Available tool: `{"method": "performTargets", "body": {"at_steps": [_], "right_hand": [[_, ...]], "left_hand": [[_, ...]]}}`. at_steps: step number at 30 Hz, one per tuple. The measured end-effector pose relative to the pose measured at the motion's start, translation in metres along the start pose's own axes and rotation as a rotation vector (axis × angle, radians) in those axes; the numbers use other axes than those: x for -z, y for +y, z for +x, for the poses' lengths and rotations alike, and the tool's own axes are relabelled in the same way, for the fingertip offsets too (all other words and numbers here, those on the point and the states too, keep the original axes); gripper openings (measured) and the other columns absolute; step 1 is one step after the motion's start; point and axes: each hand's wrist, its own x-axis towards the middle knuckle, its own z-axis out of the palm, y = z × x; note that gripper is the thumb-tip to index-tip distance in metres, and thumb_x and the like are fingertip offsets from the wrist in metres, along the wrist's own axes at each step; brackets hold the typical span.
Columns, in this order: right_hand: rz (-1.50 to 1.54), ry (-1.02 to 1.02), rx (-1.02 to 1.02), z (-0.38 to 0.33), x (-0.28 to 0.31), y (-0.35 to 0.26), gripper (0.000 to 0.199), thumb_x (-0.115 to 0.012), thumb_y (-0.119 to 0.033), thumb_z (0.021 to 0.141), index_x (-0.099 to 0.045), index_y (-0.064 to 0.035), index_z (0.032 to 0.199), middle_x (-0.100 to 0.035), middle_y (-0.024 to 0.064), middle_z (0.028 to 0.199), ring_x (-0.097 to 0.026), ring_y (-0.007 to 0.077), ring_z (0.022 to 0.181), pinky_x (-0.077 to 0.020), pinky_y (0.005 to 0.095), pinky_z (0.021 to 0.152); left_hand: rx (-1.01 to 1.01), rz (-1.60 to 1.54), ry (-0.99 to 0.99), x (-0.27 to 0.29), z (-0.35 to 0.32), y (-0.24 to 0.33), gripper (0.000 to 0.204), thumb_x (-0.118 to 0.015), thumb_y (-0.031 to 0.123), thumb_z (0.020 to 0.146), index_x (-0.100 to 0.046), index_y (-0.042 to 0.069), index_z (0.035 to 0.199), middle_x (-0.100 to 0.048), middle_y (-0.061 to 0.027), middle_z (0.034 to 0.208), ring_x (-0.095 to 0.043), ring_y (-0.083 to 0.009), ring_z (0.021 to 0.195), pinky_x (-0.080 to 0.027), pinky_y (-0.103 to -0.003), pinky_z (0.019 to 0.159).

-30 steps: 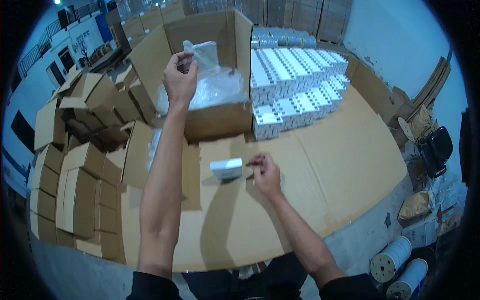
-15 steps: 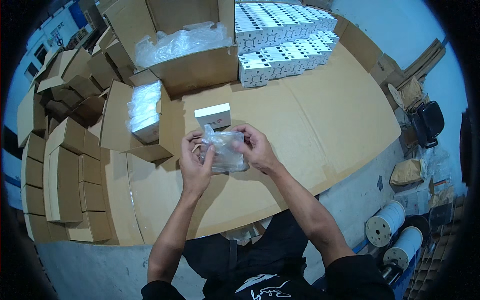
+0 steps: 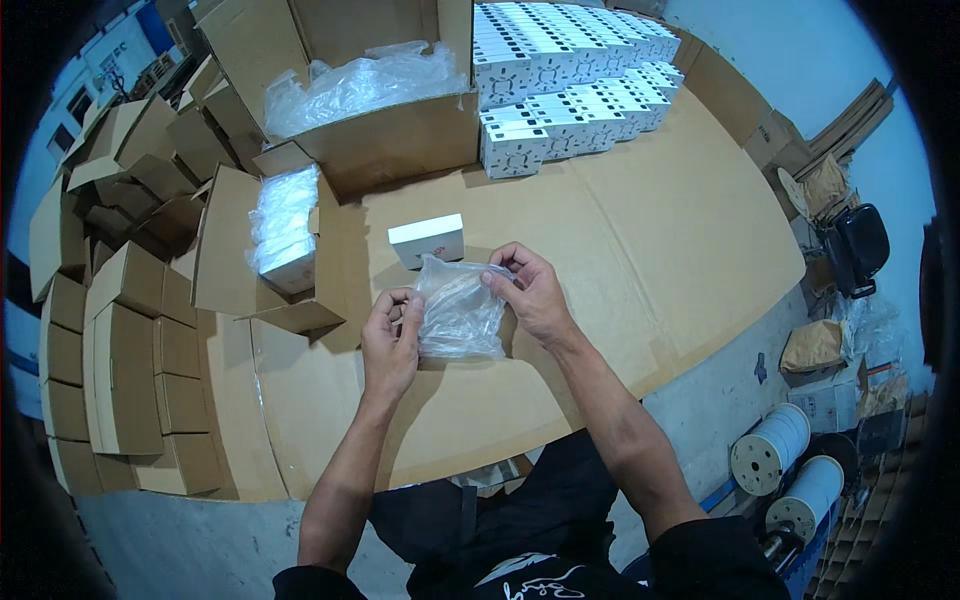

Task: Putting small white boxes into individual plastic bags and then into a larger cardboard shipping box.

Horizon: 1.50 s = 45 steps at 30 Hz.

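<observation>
A warehouse-like room with a grey concrete floor (image 3: 720,400) is seen from above, and most of the view is taken up by a broad desk (image 3: 640,230) covered in flattened brown cardboard sheets. Along the left side of the desk, stacks of folded brown cardboard cartons (image 3: 110,350) are piled closely together. At the far edge, a large open brown cardboard box (image 3: 400,130) is set, filled with crumpled clear plastic bags (image 3: 360,80). To its right, rows of small white printed boxes (image 3: 570,90) are stacked tightly in a block. A smaller open cardboard carton (image 3: 230,250) lies in front of the large box, and a plastic-wrapped white bundle (image 3: 285,225) is held inside it. On the floor at the lower right, two white spools of cord (image 3: 785,470) are seen, with a black bag (image 3: 855,250) well apart near the right edge.

Near the middle of the desk, a single small white rectangular box (image 3: 427,240) is lying flat. Just in front of it, a crumpled clear plastic bag (image 3: 460,310) is held between both hands. The left hand (image 3: 390,345) is closed on the bag's left edge, pinched between thumb and fingers. The right hand (image 3: 530,295) is closed on the bag's upper right edge, with the fingertips (image 3: 497,272) gripping the plastic. What the bag contains cannot be told.
</observation>
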Motion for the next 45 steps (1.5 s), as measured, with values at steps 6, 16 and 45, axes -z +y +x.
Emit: {"method": "performTargets", "body": {"at_steps": [6, 16, 45], "right_hand": [[0.041, -0.190, -0.114, -0.002, -0.003, -0.002, 0.014, -0.071, -0.005, 0.093, -0.060, -0.0045, 0.102, -0.061, -0.0033, 0.090, -0.056, 0.0031, 0.079, -0.0469, 0.0201, 0.069], [0.443, -0.068, -0.137, 0.003, 0.009, 0.004, 0.025, -0.065, 0.006, 0.090, -0.056, -0.0067, 0.110, -0.057, 0.0007, 0.098, -0.057, 0.0086, 0.084, -0.0480, 0.0238, 0.072], [-0.451, -0.046, 0.108, -0.020, -0.024, -0.016, 0.020, -0.053, -0.012, 0.102, -0.059, 0.0029, 0.090, -0.058, 0.0119, 0.068, -0.055, 0.0173, 0.062, -0.0452, 0.0331, 0.060]], "left_hand": [[0.020, -0.012, 0.021, -0.002, 0.005, 0.005, 0.017, -0.060, 0.019, 0.104, -0.060, 0.002, 0.106, -0.058, 0.0039, 0.078, -0.048, -0.0012, 0.065, -0.037, -0.020, 0.052], [0.021, -0.057, 0.090, -0.006, 0.001, 0.014, 0.015, -0.056, 0.021, 0.106, -0.060, 0.007, 0.109, -0.051, 0.0083, 0.063, -0.043, 0.0002, 0.060, -0.031, -0.021, 0.051], [-0.115, 0.135, -0.041, 0.015, -0.011, 0.013, 0.056, -0.052, 0.051, 0.102, -0.058, 0.000, 0.124, -0.062, -0.0056, 0.104, -0.059, -0.0142, 0.099, -0.049, -0.028, 0.084]]}}
